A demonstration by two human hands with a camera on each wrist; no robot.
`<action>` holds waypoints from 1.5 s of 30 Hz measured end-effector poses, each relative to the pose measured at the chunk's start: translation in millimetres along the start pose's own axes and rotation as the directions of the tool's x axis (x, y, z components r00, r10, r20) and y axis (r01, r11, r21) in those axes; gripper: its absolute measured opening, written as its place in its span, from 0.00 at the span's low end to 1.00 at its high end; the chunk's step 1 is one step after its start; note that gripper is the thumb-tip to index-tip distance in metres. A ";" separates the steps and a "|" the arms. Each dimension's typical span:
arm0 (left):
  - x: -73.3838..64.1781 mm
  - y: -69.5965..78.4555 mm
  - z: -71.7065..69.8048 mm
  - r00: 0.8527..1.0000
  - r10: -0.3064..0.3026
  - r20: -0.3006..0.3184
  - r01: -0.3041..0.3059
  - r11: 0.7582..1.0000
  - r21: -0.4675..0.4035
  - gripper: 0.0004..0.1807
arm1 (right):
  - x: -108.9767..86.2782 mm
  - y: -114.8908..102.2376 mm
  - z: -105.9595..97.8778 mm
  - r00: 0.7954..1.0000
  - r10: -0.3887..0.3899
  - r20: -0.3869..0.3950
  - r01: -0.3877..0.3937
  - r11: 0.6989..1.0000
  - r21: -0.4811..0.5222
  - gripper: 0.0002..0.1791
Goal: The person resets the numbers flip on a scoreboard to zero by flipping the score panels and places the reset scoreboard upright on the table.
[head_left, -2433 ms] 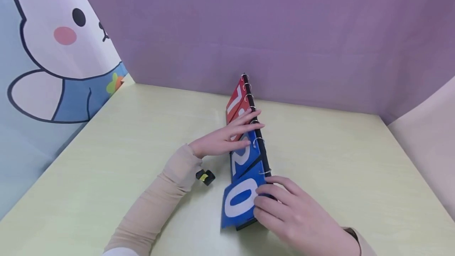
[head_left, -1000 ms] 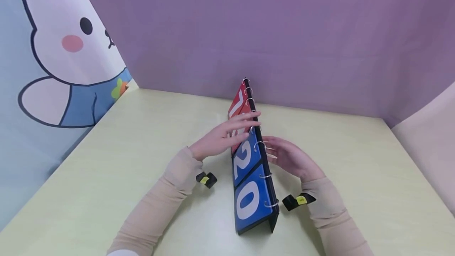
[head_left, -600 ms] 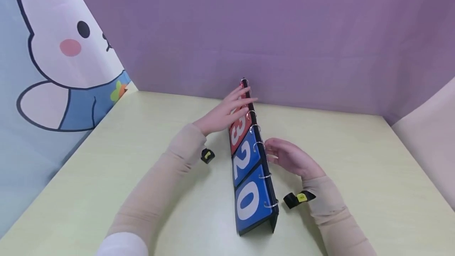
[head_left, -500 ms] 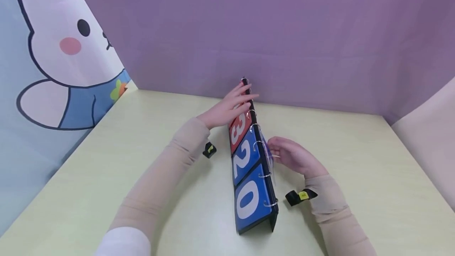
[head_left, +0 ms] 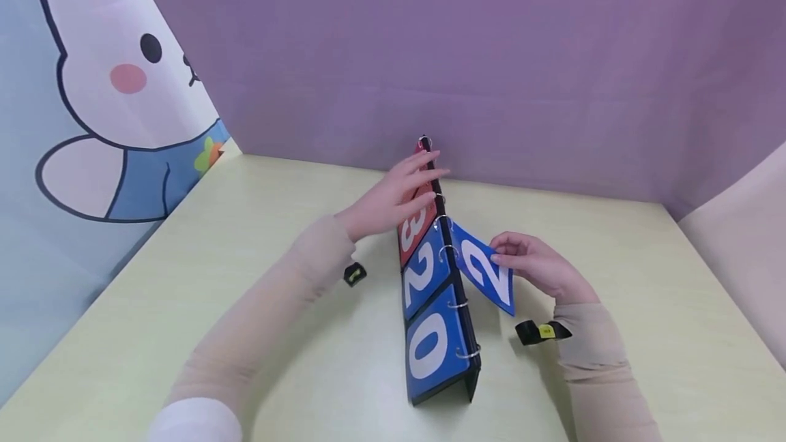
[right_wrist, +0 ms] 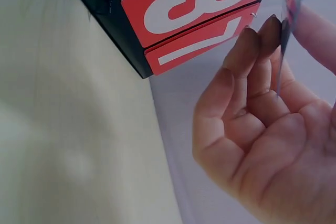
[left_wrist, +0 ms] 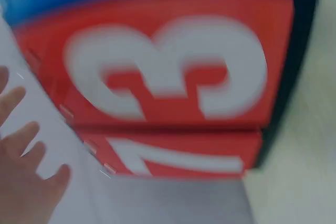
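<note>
Scoreboard: ring-bound, black with red and blue; right hand pinches blue card, white 2; left hand splayed, gripping nothing.

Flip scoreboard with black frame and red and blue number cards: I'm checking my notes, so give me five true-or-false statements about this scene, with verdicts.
1. The black-framed flip scoreboard lies flat. False: it stands tent-like on the pale yellow-green table.
2. The right hand pinches a thin blue rectangular card bearing a white 2. True.
3. The left hand grips the same card. False: it is at the scoreboard's far end, fingers outstretched.
4. The left wrist view shows a red rectangular card bearing a white 3. True.
5. Behind the scoreboard rises a purple backdrop. True.
</note>
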State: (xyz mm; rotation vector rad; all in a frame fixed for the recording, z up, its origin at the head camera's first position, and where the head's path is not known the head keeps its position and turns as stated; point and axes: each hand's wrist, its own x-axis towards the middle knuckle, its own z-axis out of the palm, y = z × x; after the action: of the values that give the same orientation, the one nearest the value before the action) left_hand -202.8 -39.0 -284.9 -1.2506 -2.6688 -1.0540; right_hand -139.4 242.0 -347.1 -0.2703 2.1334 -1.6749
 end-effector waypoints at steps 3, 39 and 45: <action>-26.6 24.9 0.6 0.978 0.197 -0.070 -0.196 0.980 0.011 0.22 | -0.4 -1.2 -0.5 1.000 -0.001 -0.013 0.001 1.000 -0.026 0.04; -116.7 73.0 66.6 0.803 0.596 -0.022 -0.593 0.802 0.067 0.26 | -37.4 -22.8 -16.9 0.937 -0.339 -0.082 0.340 0.836 0.431 0.19; -116.1 72.6 66.8 0.808 0.589 -0.020 -0.588 0.808 0.043 0.27 | -32.9 -38.7 7.5 0.707 -0.664 -0.243 0.626 0.429 0.651 0.21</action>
State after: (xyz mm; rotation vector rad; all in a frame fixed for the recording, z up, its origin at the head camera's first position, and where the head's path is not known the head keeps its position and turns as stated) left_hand -56.7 -46.0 -327.6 -1.8531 -2.0121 -0.9001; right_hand -110.5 238.5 -304.8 -0.9803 1.1931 -2.7352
